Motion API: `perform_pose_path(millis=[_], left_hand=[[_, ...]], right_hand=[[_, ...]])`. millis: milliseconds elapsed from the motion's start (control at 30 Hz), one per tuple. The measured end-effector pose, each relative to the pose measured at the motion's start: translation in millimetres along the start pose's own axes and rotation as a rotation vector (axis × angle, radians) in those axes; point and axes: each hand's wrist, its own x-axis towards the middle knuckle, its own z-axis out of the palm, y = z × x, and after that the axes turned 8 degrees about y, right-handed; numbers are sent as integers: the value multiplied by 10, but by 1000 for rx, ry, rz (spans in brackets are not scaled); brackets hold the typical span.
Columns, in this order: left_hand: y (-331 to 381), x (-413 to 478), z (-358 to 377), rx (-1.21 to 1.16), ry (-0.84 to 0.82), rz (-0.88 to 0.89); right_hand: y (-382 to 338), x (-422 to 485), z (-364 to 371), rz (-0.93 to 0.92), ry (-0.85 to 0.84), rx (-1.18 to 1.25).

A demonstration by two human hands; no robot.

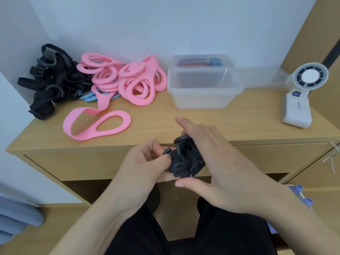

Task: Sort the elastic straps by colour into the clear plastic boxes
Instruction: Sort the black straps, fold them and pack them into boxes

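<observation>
I am holding a folded-up black elastic strap with dark plastic buckles (185,161) between both hands, just in front of the near edge of the light wooden tabletop (220,122) and above my lap. Its long axis is running roughly away from me, with a rounded buckle loop at the far end, tilted slightly left.

My left hand (145,162) is curling in, palm up, pinching the bundle's left side. My right hand (211,155) is wrapping it from the right, thumb lying under it and pointing left, forefinger stretching out above.

Further back, a heap of black straps (49,78) is lying at the far left, touching a tangle of pink elastic loops (128,78). A stack of clear plastic boxes (204,89) is standing just right of the pink ones.
</observation>
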Motion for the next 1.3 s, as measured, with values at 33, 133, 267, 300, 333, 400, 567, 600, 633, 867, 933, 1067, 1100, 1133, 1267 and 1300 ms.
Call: perform_pose_path(millis=[33, 133, 267, 300, 333, 400, 567, 600, 633, 867, 933, 1067, 1100, 1133, 1267, 1300], left_hand=[[10, 5, -4, -55, -12, -34], [59, 17, -19, -218, -77, -118], [141, 42, -73, -175, -158, -92], [157, 53, -93, -117, -171, -73], [166, 72, -114, -52, -177, -37], [216, 106, -136, 83, -155, 105], [553, 270, -45, 323, -315, 465], [618, 321, -7, 350, -369, 489], [682, 371, 34, 370, -380, 508], [1107, 745, 277, 287, -268, 585], [1209, 880, 339, 263, -207, 557], [1346, 1203, 401, 433, -86, 529], [1343, 1281, 389, 484, -76, 514], [1322, 1361, 361, 523, -68, 500], [1129, 1490, 220, 606, -176, 436], [1060, 1500, 202, 644, -206, 433]], right_hand=[[-2, 8, 21, -14, 23, -18], [22, 21, 30, 26, 85, 83], [82, 60, -43, 150, 179, 382], [90, 78, -56, 165, 206, 438], [95, 96, -70, 172, 233, 476], [98, 134, -104, 179, 267, 499], [84, 282, -230, 107, 324, 410], [85, 325, -260, 75, 348, 396], [93, 370, -288, 56, 375, 392], [262, 782, -619, 144, 538, 468], [358, 977, -736, 189, 521, 490], [533, 1338, -905, 276, 399, 396], [558, 1394, -920, 302, 356, 395], [591, 1437, -921, 331, 317, 406], [746, 1546, -781, 432, 181, 396], [787, 1580, -719, 463, 158, 364]])
